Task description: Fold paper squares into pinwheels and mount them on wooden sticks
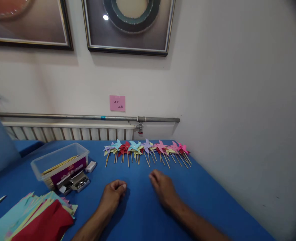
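Observation:
My left hand (114, 192) rests on the blue table (142, 214) with its fingers curled in and nothing in it. My right hand (163, 189) lies beside it, palm down, fingers bent and loosely apart, holding nothing. Beyond both hands, a row of several paper pinwheels (148, 149) on wooden sticks lies along the table's far edge, in purple, light blue, red, yellow and pink. Neither hand touches them.
A clear plastic box (60, 162) with sticks stands at the left, with a small metal tin (75, 182) of pins in front and a white eraser (90, 166) beside it. A stack of coloured paper (37, 217) lies front left. The wall runs along the right.

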Demonstrator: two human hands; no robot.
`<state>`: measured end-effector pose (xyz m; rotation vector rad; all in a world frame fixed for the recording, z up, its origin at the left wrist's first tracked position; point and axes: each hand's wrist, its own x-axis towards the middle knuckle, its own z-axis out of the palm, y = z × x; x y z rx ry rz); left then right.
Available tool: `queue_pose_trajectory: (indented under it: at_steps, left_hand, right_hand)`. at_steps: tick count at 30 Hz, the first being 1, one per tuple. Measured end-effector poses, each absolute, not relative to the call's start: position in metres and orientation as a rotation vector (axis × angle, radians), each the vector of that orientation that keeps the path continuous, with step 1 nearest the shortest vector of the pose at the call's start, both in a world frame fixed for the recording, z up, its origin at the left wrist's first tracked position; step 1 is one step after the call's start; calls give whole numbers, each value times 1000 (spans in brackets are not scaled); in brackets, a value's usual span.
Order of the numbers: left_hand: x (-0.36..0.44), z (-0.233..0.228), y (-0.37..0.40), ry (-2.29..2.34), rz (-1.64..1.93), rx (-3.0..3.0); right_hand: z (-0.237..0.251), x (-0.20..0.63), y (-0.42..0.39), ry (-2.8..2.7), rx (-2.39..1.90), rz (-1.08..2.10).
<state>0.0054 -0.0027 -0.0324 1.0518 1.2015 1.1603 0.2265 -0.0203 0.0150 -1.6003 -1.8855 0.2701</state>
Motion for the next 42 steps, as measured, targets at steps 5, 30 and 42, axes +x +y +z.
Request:
queue_pose_trajectory:
  at_steps: [5,30,42]
  left_hand:
    - [2,-30,0,1116,1203,1005]
    - [-67,28,-72,2081,896,2401]
    - [-186,-2,-146,2907,798,2016]
  right_hand:
    - [0,123,-61,-1910,-1266,552]
    - [-17,126,-62,-1983,-1181,628]
    - [-25,124,-59,-2001,-1208,732]
